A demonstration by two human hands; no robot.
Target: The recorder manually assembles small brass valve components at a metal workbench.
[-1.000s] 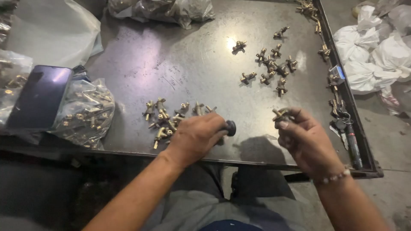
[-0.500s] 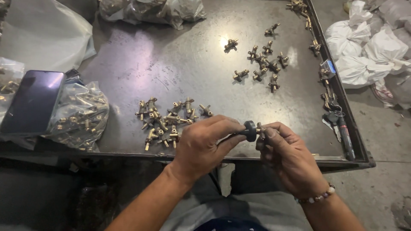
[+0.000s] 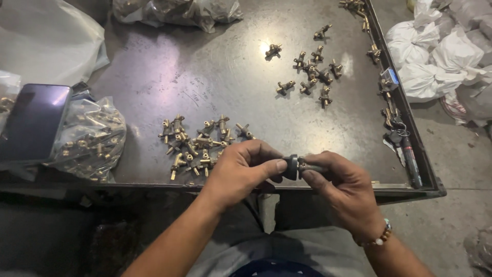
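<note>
My left hand (image 3: 241, 172) and my right hand (image 3: 343, 190) meet over the near edge of a dark metal table (image 3: 215, 77). Between their fingertips they pinch a small brass fitting with a black knob (image 3: 293, 166); the left fingers are on the knob, the right fingers on the brass end. Just beyond the left hand lies a pile of brass fittings (image 3: 197, 143). A second group of brass fittings (image 3: 310, 72) lies farther back to the right.
A clear bag of brass parts (image 3: 89, 141) and a dark phone (image 3: 31, 120) lie at the left. More plastic bags (image 3: 174, 10) sit at the back. Keys and a pen-like tool (image 3: 402, 141) rest by the right rim. White sacks (image 3: 435, 51) lie on the floor.
Both hands have come together from being apart over the table edge and now hold the knobbed fitting jointly; the view has shifted slightly.
</note>
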